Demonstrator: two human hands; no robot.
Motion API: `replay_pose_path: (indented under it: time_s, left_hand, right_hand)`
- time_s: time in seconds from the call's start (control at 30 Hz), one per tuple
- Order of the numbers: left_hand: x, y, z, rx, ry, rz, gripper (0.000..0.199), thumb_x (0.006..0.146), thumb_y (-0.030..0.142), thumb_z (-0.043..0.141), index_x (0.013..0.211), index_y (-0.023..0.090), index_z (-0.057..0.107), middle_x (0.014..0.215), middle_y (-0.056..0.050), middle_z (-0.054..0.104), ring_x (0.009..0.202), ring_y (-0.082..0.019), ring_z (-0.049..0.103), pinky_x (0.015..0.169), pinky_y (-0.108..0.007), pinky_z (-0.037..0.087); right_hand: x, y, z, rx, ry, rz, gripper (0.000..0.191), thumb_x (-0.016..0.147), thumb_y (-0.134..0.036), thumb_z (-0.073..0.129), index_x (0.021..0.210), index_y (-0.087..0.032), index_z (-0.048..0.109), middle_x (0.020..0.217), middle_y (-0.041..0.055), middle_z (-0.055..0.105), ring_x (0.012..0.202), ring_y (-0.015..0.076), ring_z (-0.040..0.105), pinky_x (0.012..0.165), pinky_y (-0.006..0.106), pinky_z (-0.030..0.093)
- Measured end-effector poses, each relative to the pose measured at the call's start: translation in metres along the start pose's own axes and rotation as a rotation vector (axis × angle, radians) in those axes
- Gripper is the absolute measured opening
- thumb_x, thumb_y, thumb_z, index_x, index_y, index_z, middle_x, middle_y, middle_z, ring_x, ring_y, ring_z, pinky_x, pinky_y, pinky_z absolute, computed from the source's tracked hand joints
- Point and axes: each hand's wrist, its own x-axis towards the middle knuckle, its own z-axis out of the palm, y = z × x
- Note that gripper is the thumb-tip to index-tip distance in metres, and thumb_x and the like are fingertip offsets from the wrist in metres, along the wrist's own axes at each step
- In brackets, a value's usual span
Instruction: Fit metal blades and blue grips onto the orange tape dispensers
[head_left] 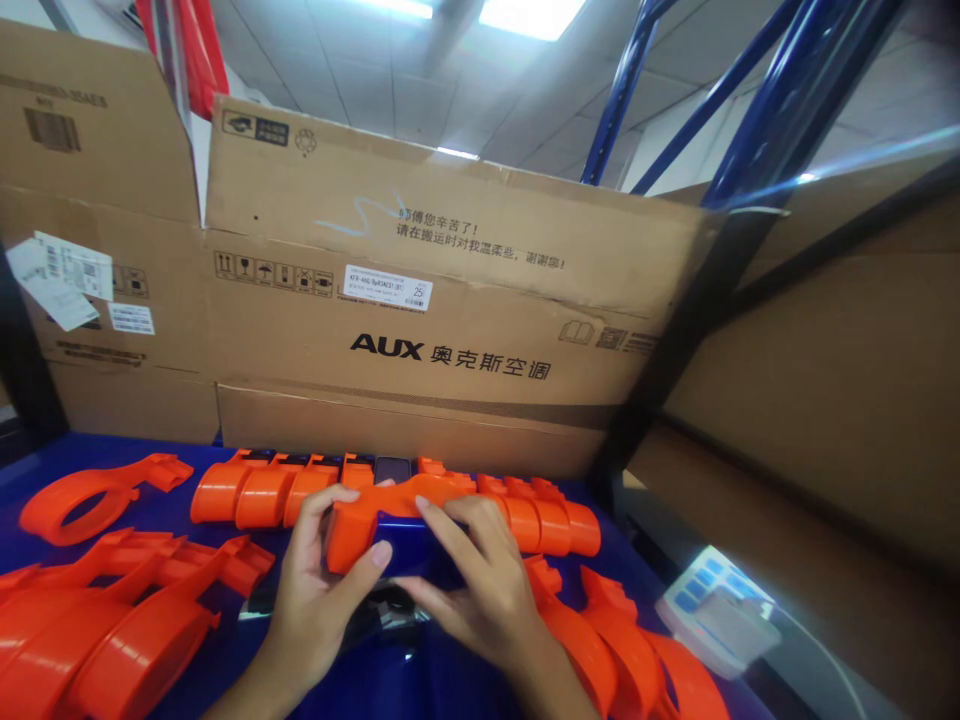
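While the left hand (313, 590) clasps an orange part (354, 528), the right hand (491, 575) clamps it and a blue block (409, 543).

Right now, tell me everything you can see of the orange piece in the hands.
The orange piece looks like smooth, slightly glossy plastic, with a blocky end at the left hand and a stretch running toward the right hand. It is held crosswise over the blue tabletop. Fingers of both hands touch it, and a dark blue part appears against its near side. Fingers hide some of it.
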Motion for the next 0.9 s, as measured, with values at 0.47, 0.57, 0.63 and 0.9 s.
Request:
replay_pose_path:
  time_s: [0.47,0.57,0.63,0.9]
  left_hand:
    - [0.007,-0.013,-0.007,0.059,0.028,0.058,0.046,0.077,0.035,0.085,0.115,0.032,0.059,0.112,0.000,0.063,0.106,-0.025,0.062,0.099,-0.037,0.046]
    - [0.004,-0.005,-0.003,0.037,-0.001,0.027,0.048,0.081,0.035,0.083,0.121,0.033,0.058,0.119,-0.001,0.065,0.110,-0.026,0.064,0.100,-0.036,0.047]
    - [0.001,-0.001,-0.001,-0.019,-0.055,0.011,0.055,0.083,0.036,0.080,0.132,0.034,0.055,0.132,-0.003,0.064,0.120,-0.028,0.063,0.104,-0.036,0.047]
    - [-0.007,-0.020,-0.004,0.073,-0.536,-0.005,0.077,0.086,0.032,0.079,0.152,0.032,0.041,0.152,-0.010,0.057,0.140,-0.035,0.053,0.113,-0.046,0.046]
  right_hand:
    - [0.002,-0.002,0.000,-0.009,-0.014,-0.016,0.086,0.085,-0.041,0.082,0.159,-0.028,0.039,0.115,0.0141,0.065,0.105,0.0332,0.066,0.089,0.051,0.058]
    - [0.004,-0.003,-0.002,0.001,-0.024,-0.003,0.083,0.085,-0.039,0.082,0.156,-0.026,0.043,0.115,0.0148,0.067,0.106,0.0338,0.066,0.090,0.052,0.058]
    - [0.005,-0.004,-0.005,0.047,-0.013,0.036,0.079,0.084,-0.039,0.082,0.153,-0.026,0.046,0.118,0.0149,0.068,0.108,0.0345,0.066,0.093,0.053,0.056]
    - [-0.004,-0.006,0.005,0.514,0.102,0.501,0.055,0.105,-0.058,0.038,0.143,-0.023,0.057,0.134,0.0120,0.068,0.127,0.0321,0.062,0.106,0.048,0.052]
